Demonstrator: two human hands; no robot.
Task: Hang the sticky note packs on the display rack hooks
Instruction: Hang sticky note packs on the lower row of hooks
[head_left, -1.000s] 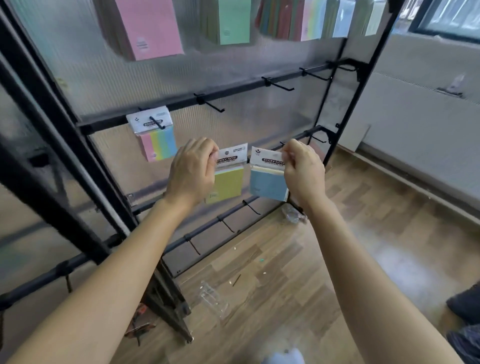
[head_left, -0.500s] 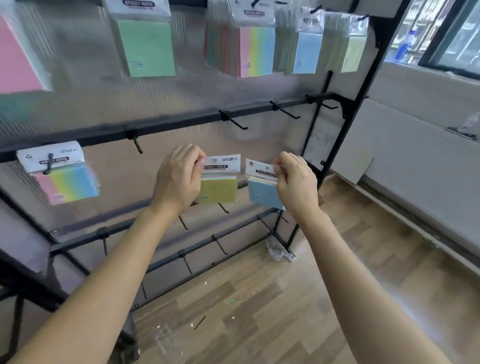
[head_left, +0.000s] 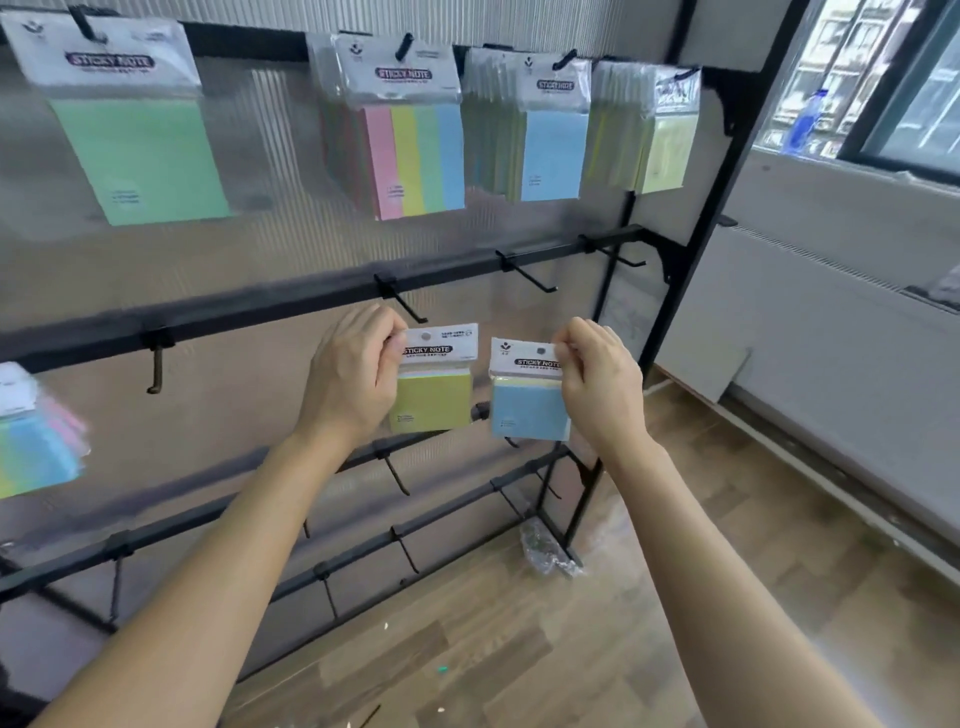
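Observation:
My left hand (head_left: 356, 375) pinches the white header of a yellow-green sticky note pack (head_left: 435, 401). My right hand (head_left: 602, 387) pinches the header of a blue sticky note pack (head_left: 527, 410). Both packs hang in the air in front of the black display rack (head_left: 270, 306), just below its middle bar. A bare hook (head_left: 402, 302) juts out right above my left hand. Two more bare hooks (head_left: 527, 273) stick out further right on the same bar, and another (head_left: 155, 364) hangs to the left.
The top bar carries hung packs: green (head_left: 140, 156), striped (head_left: 413, 156), blue (head_left: 553, 150), yellow (head_left: 667, 148). A striped pack (head_left: 36, 447) hangs at far left. Lower bars hold several bare hooks. Crumpled plastic wrap (head_left: 545, 553) lies on the wooden floor by the rack's foot.
My view has lifted and swung right, bringing the top row of hung packs into sight. Both hands have risen with their packs toward the middle bar.

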